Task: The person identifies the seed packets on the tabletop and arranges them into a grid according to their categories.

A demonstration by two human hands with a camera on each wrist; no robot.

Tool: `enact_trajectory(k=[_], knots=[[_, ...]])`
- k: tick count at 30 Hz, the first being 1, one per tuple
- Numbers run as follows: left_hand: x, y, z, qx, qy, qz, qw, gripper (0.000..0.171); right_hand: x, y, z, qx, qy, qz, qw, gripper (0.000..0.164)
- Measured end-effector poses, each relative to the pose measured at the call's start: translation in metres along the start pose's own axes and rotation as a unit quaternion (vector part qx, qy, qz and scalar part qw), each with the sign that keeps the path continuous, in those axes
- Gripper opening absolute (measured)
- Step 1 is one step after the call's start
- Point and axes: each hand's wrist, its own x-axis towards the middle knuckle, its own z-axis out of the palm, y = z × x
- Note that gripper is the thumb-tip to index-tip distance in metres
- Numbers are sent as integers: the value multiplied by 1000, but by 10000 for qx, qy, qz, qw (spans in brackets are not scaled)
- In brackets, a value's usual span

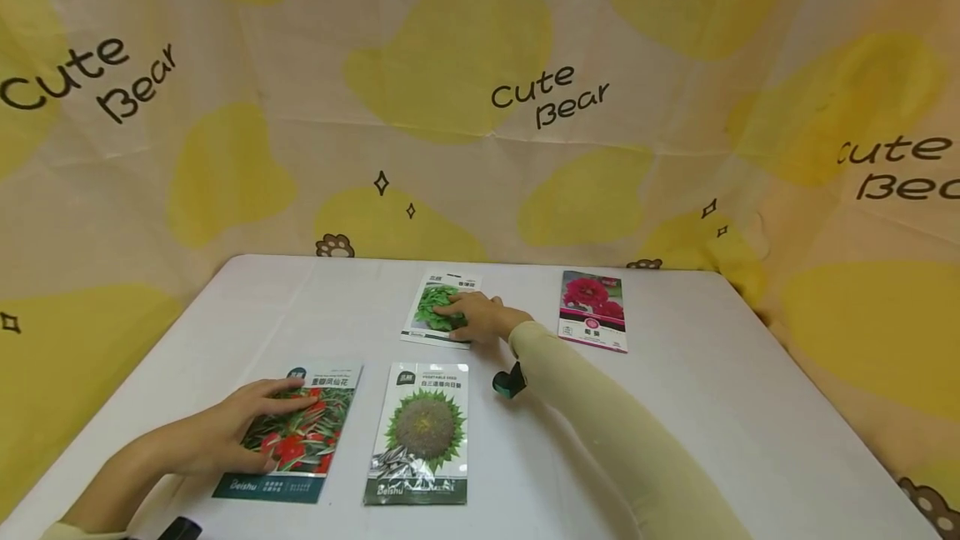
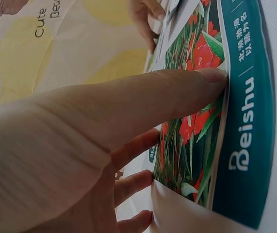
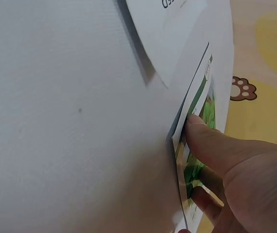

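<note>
My left hand (image 1: 210, 433) rests on a seed packet with red flowers (image 1: 333, 427) at the near left, fingers spread. In the left wrist view the thumb presses the picture just above the packet's teal "Beishu" band (image 2: 247, 126). Farther back, my right hand (image 1: 483, 317) touches the face of a seed packet with green leaves (image 1: 429, 305). The right wrist view has its thumb (image 3: 206, 138) on that packet near one edge and other fingers partly hidden behind. A sunflower seed packet (image 1: 423, 432) lies flat between the hands, nearer the front.
A seed packet with a deep pink flower (image 1: 591, 311) lies at the back right of the white table (image 1: 675, 407). A yellow-patterned "Cute Bear" cloth (image 1: 450, 65) hangs behind and beside the table. Dark wrist devices (image 1: 510, 382) sit at both wrists.
</note>
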Motion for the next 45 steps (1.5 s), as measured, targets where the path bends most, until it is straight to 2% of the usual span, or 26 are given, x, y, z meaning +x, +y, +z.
enact_trajectory(k=[10,22,28,40,45], knots=[[1,6,-4,-234,-207,-201,9993,76,4,-16,-2,-566,-36,61,9984,62],[3,5,-3,-240,-204,-232,9992,77,11,-35,-5,-652,-189,176,9975,63],[3,5,-3,-369,-249,-380,9983,78,17,-40,-2,-558,-161,208,9981,62],[2,4,-2,-255,-218,-285,9990,78,25,-53,0,-356,-175,180,9991,63],[2,4,-3,-292,-216,-275,9990,77,26,-59,1,-96,-95,235,9996,63]])
